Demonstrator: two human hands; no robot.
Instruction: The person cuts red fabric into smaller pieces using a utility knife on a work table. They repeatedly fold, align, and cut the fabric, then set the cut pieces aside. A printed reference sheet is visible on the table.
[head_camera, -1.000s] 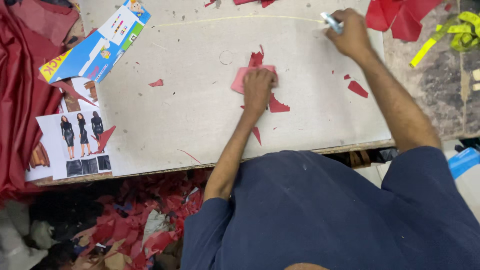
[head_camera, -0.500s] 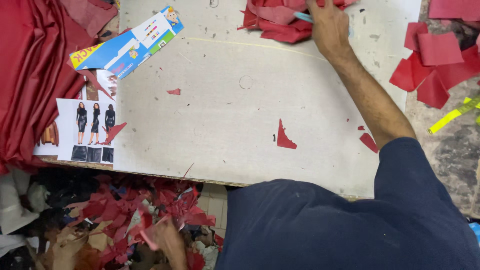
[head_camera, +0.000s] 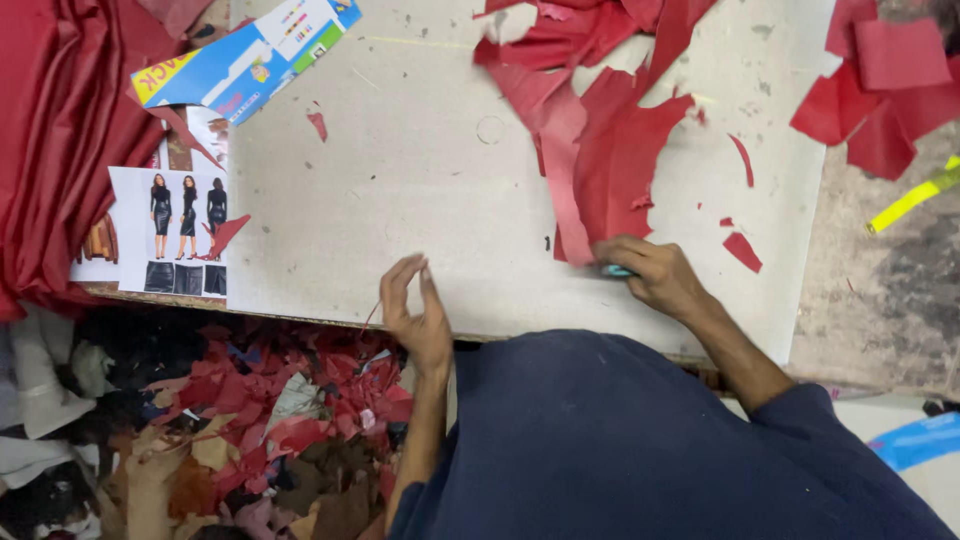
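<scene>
- Head view looks straight down on a pale grey, scuffed board that tops the desk (head_camera: 400, 200), its near edge running across the middle of the frame.
- Right hand (head_camera: 650, 272) is clenched around a small light-blue marker-like tool (head_camera: 617, 270), resting at the lower tip of a large torn sheet of red fabric (head_camera: 600, 140) spread over the upper middle of the desk.
- Left hand (head_camera: 418, 315) hovers at the near edge of the desk, fingers loosely curled and holding nothing.
- Small red fabric scraps (head_camera: 742, 250) lie scattered just right of the right hand; more red cut pieces (head_camera: 870, 90) pile at the top right beside a yellow strip (head_camera: 910, 203).
- At the left edge sit a printed sheet of dress pictures (head_camera: 170, 235), a blue and white printed card (head_camera: 245, 60) and folded red cloth (head_camera: 60, 140).
- Below the desk, the floor holds a heap of red and brown offcuts (head_camera: 260, 430).
</scene>
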